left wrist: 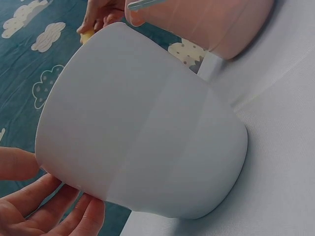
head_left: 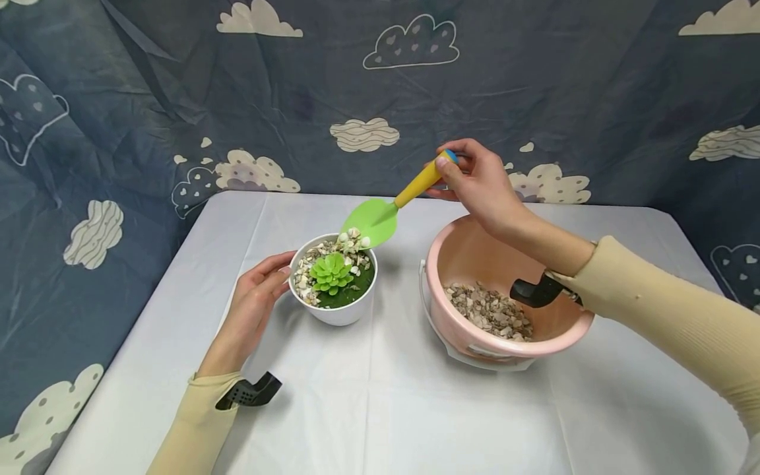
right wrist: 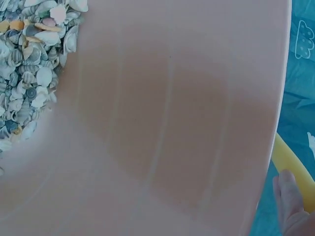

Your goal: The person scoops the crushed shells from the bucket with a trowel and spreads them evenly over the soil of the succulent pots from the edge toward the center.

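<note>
green-bladed, yellow-handled plastic trowel (head_left: 387,215) gripped by the right hand (head_left: 479,185)
its blade is tilted at the rim of a round white pot (head_left: 340,316) — the pot's side touched by the left hand (head_left: 254,297), fingers relaxed

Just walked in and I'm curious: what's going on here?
A person's right hand holds a yellow-handled green trowel, tilted down at the rim of a white pot. Seashells partly surround the green succulent there, leaving some green surface bare. The left hand touches the pot's side. More shells lie in the pink bucket.
</note>
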`<state>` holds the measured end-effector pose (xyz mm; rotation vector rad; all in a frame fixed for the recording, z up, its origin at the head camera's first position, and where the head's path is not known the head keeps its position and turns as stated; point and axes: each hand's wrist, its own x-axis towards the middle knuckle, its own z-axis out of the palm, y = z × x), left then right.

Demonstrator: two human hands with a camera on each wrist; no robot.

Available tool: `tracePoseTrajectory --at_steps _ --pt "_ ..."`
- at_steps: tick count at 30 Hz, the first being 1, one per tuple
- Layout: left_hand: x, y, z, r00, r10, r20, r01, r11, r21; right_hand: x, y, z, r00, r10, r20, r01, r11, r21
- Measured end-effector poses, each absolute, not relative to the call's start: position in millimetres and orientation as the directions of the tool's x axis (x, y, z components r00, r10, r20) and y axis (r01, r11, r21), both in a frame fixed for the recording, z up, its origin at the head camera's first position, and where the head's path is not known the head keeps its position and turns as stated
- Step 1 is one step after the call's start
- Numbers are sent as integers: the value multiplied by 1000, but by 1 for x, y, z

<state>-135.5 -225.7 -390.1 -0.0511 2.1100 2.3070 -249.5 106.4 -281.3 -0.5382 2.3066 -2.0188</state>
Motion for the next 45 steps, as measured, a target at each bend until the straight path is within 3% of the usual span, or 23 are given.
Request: tracePoseTrajectory --at_steps 45 --pt "-134 -227 -397 -1000 -1 -12 -12 -86 996 -245 101 -285 -894 -287 344 -379 76 -922"
